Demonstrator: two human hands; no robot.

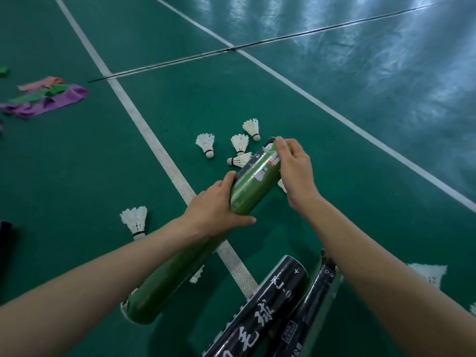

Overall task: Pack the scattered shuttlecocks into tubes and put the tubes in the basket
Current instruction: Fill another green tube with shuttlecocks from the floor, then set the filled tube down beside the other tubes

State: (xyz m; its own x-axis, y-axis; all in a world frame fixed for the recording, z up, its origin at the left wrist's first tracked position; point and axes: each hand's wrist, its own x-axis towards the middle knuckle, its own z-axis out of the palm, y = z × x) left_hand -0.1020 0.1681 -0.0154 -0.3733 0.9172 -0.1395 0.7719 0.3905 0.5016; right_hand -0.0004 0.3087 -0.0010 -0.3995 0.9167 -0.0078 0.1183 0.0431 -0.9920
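**Green tube** (pixel 249 186): held clear of the court floor, slanting from low by the person's left side out to its far end. Both hands are on it.
- Left hand (pixel 213 210) is wrapped round the tube's middle, thumb lying along the near side.
- Right hand (pixel 293 171) is curled over the far end, fingertips on the dark rim. The mouth is hidden, so I cannot tell whether a cap or a shuttlecock sits under them.

**Step, as judged:** loading or closing this tube at its far end.
- The next move calls for the right hand to release the rim, reach just past the far end for a shuttlecock, and feed it in cork-first while the left hand steadies the tube.
- If the tube is full, it needs capping and carrying to the basket. No basket is in view.

**Around the tube:**
- Cluster of shuttlecocks (pixel 240 144) lies just beyond the far end, the nearest very close to the tube's left side.
- Single shuttlecock (pixel 135 221) lies left of the tube's middle.
- Another, the hidden shuttlecock (pixel 197 275), lies partly under the tube's near half.
- Far shuttlecock (pixel 428 273) lies well to the right.
- Black tubes (pixel 270 302), two side by side, lie right of the near end.
- White court line (pixel 159 153) passes beneath the tube.
- Coloured cloth strips (pixel 43 97) lie far to the left.

**In the way:** setting the tube straight down would likely crush the hidden shuttlecock. The black tubes crowd the near end.
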